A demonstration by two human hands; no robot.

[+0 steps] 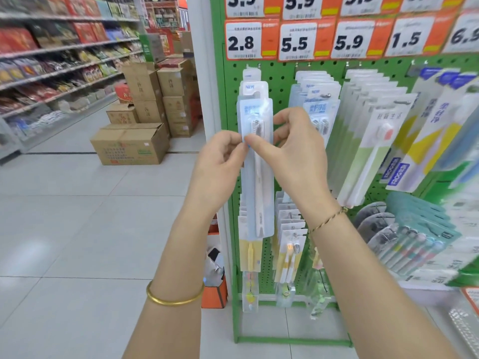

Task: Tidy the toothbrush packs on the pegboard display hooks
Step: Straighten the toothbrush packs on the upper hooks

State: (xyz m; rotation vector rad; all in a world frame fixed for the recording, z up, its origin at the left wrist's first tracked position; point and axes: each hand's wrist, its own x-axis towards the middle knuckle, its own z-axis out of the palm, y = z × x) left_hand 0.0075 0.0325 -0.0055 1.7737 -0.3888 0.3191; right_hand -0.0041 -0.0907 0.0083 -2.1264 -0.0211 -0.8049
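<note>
A long pale-blue toothbrush pack (259,182) with a white brush inside hangs in front of the leftmost row on the green pegboard (280,73). My left hand (220,161) pinches its left edge at brush-head height. My right hand (293,146) pinches the same pack from the right, fingertips almost meeting the left ones. More packs of the same kind (252,86) hang behind it on the hook. A second row of blue packs (316,94) hangs just right of my right hand.
Further right hang white-and-green packs (368,141) and yellow-blue packs (425,141). Smaller packs (287,234) hang on lower hooks. Orange price tags (248,40) run along the top. Stacked cardboard boxes (132,143) stand on the tiled aisle floor at the left, beside snack shelves (51,68).
</note>
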